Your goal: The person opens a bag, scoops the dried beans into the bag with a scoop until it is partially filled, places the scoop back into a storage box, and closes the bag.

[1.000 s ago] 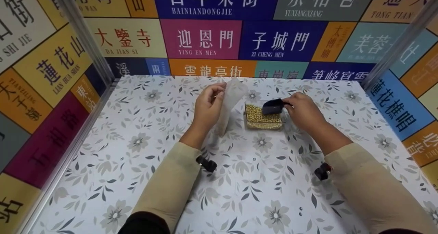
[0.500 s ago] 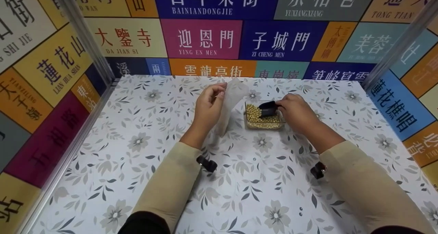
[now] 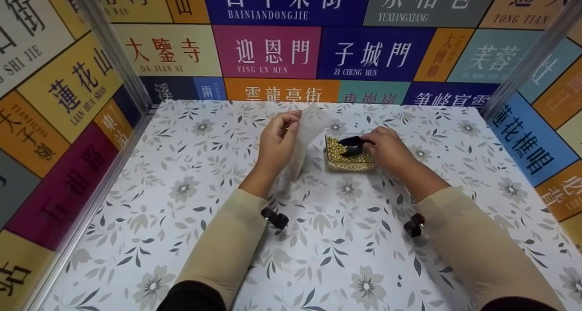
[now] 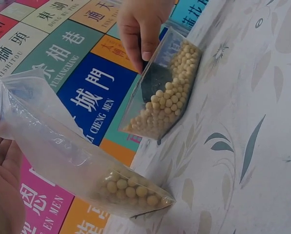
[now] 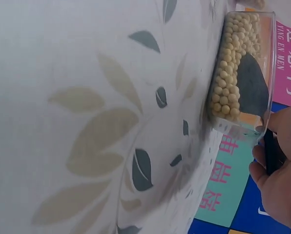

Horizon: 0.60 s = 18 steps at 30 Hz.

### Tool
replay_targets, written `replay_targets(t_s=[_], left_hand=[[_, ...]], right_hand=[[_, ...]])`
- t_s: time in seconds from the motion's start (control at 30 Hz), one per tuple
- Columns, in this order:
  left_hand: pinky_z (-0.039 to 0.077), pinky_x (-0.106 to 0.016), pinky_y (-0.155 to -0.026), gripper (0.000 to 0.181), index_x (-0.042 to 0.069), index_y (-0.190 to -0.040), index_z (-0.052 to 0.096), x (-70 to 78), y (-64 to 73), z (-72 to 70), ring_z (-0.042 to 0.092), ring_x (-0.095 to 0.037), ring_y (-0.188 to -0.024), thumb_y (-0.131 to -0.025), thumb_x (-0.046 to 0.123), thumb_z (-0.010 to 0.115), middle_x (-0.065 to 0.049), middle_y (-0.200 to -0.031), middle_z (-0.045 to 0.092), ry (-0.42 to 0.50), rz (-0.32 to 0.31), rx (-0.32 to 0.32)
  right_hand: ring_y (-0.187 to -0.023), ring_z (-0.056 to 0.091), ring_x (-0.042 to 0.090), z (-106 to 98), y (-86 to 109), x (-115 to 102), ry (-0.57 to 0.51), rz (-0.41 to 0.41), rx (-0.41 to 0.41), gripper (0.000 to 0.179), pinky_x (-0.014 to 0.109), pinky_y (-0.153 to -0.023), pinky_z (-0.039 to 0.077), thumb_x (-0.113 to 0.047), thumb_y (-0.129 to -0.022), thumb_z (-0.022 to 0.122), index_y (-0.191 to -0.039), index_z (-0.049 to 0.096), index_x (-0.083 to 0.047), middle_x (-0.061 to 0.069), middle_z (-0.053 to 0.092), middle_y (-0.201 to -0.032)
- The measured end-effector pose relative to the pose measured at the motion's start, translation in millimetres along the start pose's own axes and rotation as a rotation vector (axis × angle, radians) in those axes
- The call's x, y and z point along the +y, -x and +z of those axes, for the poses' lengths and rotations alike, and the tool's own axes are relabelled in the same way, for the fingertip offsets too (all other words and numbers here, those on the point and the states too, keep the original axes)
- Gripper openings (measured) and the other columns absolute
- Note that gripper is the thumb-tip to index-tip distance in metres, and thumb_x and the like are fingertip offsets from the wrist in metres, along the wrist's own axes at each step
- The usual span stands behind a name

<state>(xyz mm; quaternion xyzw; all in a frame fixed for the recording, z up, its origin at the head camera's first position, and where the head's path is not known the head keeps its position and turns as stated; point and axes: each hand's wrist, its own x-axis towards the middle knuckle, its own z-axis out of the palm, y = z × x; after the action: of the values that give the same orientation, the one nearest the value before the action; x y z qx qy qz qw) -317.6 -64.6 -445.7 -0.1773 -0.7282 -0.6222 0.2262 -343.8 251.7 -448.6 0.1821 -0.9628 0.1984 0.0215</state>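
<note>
My left hand pinches the top edge of a clear plastic zip bag, which stands upright on the table. In the left wrist view several soybeans lie at the bottom of the bag. A clear rectangular container to its right is filled with soybeans. My right hand grips the handle of a small black scoop from the container's right side. The scoop's blade is dug into the soybeans, its front end partly buried.
The table has a white cover printed with grey leaves and flowers. Panels with coloured signs wall in the back and both sides. A black wrist camera is strapped at the left sleeve, another at the right.
My right hand has moved left and slightly down, pushing the scoop from above the soybeans into them. My left hand and the bag have stayed in place.
</note>
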Motion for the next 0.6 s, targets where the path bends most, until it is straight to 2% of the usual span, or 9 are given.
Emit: replay_targets(t_s=[0.23,0.47,0.6], left_hand=[[0.056,-0.029,-0.110,0.013,0.003,-0.115,0.068,-0.8,-0.4,0.1,0.067,-0.017,-0.130,-0.108,0.010,0.060,-0.008,-0.137,0.071,0.015,-0.001,0.002],[0.057,-0.032,-0.105,0.015,0.003,-0.116,0.069,-1.8,-0.5,0.6,0.068,-0.019,-0.128,-0.109,0.013,0.059,-0.009,-0.137,0.072,-0.014,0.005,-0.005],[0.057,-0.031,-0.106,0.014,0.003,-0.115,0.068,-2.8,-0.7,0.6,0.068,-0.019,-0.128,-0.109,0.012,0.059,-0.010,-0.136,0.072,-0.013,0.001,0.000]], right_hand=[[-0.130,0.056,0.043,8,-3.3,-1,-0.003,0.021,0.015,0.033,0.060,-0.112,0.047,-0.015,-0.110,0.058,-0.141,0.068,-0.005,0.019,0.065,-0.132],[-0.138,0.054,0.045,11,-4.3,-4,-0.017,0.016,-0.047,0.036,0.060,-0.118,0.044,-0.014,-0.111,0.057,-0.145,0.065,-0.005,0.021,0.065,-0.140],[-0.141,0.053,0.045,13,-5.1,-6,-0.030,0.024,-0.059,0.037,0.061,-0.121,0.042,-0.014,-0.111,0.055,-0.146,0.063,-0.004,0.022,0.063,-0.143]])
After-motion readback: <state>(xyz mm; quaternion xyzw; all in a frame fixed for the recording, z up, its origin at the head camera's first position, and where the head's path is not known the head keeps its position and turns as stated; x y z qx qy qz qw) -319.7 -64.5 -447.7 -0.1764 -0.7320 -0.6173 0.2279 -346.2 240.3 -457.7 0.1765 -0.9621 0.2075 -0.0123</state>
